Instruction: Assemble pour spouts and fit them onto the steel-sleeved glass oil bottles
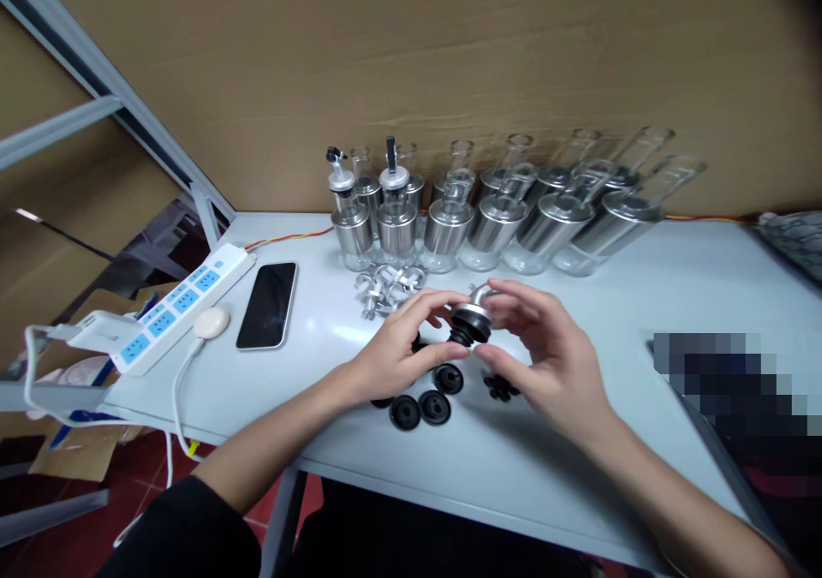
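Between both hands, above the table, is a bottle pourer (472, 317) with a curved silver spout, a silver collar and a black ribbed stopper pointing down. My left hand (411, 342) pinches its left side, thumb at the stopper and fingers near the collar. On the other side, my right hand (545, 347) has its fingers at the spout and its thumb near the stopper's lower end. Below lie several black round caps (435, 407) and, partly hidden by my right hand, small black parts (499, 387). Silver spout pieces (389, 287) are piled just beyond my left hand.
Rows of steel-sleeved glass bottles (448, 227) stand along the cardboard wall (449, 47); two at the left carry pourers. A phone (268, 306), a power strip (186, 304) and a white round plug (211, 322) with its cable lie left. A blurred-out patch (738, 381) covers the right edge.
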A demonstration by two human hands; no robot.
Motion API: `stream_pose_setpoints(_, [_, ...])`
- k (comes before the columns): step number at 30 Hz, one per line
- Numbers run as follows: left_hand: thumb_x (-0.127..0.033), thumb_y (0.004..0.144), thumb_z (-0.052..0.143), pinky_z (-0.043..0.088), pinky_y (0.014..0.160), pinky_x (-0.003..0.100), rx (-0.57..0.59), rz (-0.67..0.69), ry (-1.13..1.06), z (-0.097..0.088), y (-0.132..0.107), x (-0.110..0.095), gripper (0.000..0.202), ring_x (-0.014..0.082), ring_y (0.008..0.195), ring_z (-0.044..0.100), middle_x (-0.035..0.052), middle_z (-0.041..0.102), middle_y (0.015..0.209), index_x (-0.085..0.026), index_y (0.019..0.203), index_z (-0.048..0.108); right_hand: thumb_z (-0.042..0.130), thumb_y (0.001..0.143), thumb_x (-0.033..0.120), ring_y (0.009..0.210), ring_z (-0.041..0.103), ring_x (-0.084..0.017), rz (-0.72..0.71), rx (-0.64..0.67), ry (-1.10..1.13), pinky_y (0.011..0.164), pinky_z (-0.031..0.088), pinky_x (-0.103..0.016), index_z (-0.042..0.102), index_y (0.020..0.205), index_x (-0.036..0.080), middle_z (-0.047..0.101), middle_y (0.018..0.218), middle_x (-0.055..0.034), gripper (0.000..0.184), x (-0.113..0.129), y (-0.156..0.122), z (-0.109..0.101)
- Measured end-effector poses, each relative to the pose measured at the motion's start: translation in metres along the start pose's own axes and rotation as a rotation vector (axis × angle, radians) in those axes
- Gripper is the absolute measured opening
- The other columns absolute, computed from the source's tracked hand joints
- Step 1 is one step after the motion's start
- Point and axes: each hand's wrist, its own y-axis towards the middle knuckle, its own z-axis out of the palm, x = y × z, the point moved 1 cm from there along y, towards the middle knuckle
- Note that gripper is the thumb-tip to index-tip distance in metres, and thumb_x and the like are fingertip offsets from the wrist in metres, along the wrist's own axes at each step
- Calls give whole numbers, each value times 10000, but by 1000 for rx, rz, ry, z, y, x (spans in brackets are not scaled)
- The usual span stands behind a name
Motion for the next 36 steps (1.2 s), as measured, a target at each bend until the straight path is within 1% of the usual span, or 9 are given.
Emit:
stream_pose_setpoints(3, [-407,890,572,478,852,313,-35,32,37,-1,0,2,363,176,949,552,63,568,1105,-224,1196,502,688,814,205,898,592,-173,-103,58,-159,792,510,-305,537,1236,292,602,1122,-50,456,3,-1,1])
stream_pose_setpoints(8, [-417,887,575,477,837,308,-58,57,67,0,0,6,364,164,906,548,57,565,1072,-224,1185,495,666,823,190,872,589,-175,-139,71,-247,765,516,-295,538,1226,237,619,1084,-67,425,6,2,1])
stream_pose_setpoints(12, [-455,884,564,468,847,319,-61,37,65,0,-1,7,380,166,898,539,59,562,1060,-223,1179,501,650,833,189,855,604,-179,-147,76,-243,755,520,-298,545,1210,223,638,1051,-74,393,7,3,0])
stream_pose_setpoints(17, [-472,864,588,462,806,305,-48,53,41,1,-1,6,394,167,882,525,50,563,1025,-227,1161,505,603,853,157,832,618,-176,-154,68,-240,753,519,-301,563,1170,214,660,991,-72,324,8,2,-2])
stream_pose_setpoints(20, [-450,857,608,455,801,288,-44,48,29,1,-1,5,388,160,884,521,44,551,1013,-227,1154,498,611,835,149,835,619,-174,-158,76,-235,765,521,-303,561,1168,212,659,1010,-72,342,7,2,-2])
stream_pose_setpoints(24, [-449,831,643,450,782,270,-52,56,24,2,-1,6,394,149,862,518,37,549,996,-223,1120,500,610,810,134,905,629,-189,-140,110,-178,806,526,-319,545,1186,220,649,1072,-74,391,5,0,-2])
stream_pose_setpoints(26, [-465,810,661,447,775,268,-56,75,35,2,0,7,404,142,839,517,34,553,982,-217,1092,510,606,816,153,916,640,-196,-103,134,-117,814,534,-331,542,1180,223,651,1074,-74,377,3,0,-2])
stream_pose_setpoints(30, [-497,756,700,452,736,262,-56,126,52,0,1,9,445,132,773,523,26,560,926,-202,1044,532,634,816,191,866,669,-191,-31,137,-58,793,551,-318,561,1106,222,677,982,-56,301,3,0,-2])
stream_pose_setpoints(36, [-507,721,719,448,722,264,-68,190,89,-1,3,7,470,137,772,528,18,571,882,-195,1027,546,651,754,142,848,686,-172,-47,141,-73,788,571,-274,553,1093,214,689,960,-40,360,7,0,-2])
